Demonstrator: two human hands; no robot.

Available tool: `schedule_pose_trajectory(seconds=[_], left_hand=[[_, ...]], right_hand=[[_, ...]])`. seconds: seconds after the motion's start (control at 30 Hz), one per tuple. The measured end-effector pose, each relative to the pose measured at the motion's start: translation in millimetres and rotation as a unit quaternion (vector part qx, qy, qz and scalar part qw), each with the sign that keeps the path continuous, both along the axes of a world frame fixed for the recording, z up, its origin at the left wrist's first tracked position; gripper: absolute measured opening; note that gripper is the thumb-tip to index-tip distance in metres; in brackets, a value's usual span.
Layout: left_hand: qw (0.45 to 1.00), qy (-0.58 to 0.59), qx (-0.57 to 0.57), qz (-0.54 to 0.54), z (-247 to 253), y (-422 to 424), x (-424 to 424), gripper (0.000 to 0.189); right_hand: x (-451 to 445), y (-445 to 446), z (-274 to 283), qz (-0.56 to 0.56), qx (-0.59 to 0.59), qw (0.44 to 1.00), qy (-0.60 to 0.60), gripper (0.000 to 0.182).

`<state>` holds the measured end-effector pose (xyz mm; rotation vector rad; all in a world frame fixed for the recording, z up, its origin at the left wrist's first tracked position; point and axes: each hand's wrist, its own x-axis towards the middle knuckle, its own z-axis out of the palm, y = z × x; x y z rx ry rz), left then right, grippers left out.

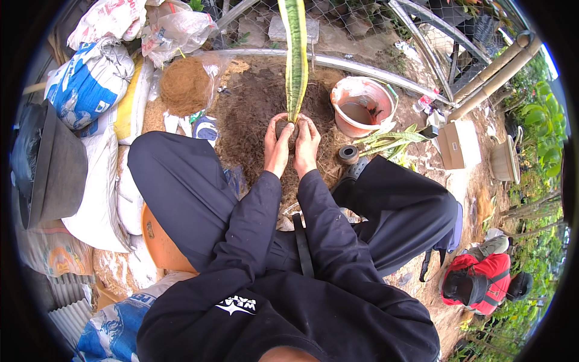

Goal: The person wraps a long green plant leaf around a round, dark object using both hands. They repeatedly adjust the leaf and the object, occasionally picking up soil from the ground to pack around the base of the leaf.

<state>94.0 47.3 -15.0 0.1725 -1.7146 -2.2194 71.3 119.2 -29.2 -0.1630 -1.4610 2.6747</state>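
Note:
Both of my hands are cupped around a dark round root ball (293, 132) at the foot of a snake plant leaf (296, 54). My left hand (277, 145) presses it from the left, and my right hand (307, 142) from the right, with the thumbs close together on the near side. The tall leaf, green with yellow margins, rises out of the ball away from me. Beneath the hands lies a heap of dark fibrous soil (244, 99). The far side of the ball is hidden.
Right of the soil stand a pink bucket (362, 106) with water, cut snake plant leaves (393, 138) and a roll of dark tape (348, 154). Coconut fibre (185, 86) and stacked sacks (90, 81) are at left. A chain-link fence (353, 22) runs behind. A person in red (479, 283) is far right.

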Motion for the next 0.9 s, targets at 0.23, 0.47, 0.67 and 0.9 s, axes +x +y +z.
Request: schedule_pose_trajectory(seconds=[0.23,0.47,0.67,0.9], left_hand=[[1.000,-0.017,0.013,0.009,-3.9,-3.8,-0.3,0.031],[1.000,0.004,0.015,-0.021,-3.0,-5.3,2.8,0.035],[0.993,-0.023,0.115,-0.003,-13.4,-13.6,-3.6,0.030],[0.996,-0.015,0.084,0.026,-7.9,-10.7,-0.5,0.027]], right_hand=[[2.0,-4.3,-2.1,-0.003,0.010,1.000,0.006,0.026],[1.3,-8.7,-1.7,0.000,-0.019,1.000,-0.018,0.029],[1.4,-8.2,1.1,0.000,0.033,0.999,0.003,0.028],[9.9,-6.2,3.1,0.037,0.061,0.995,0.066,0.027]])
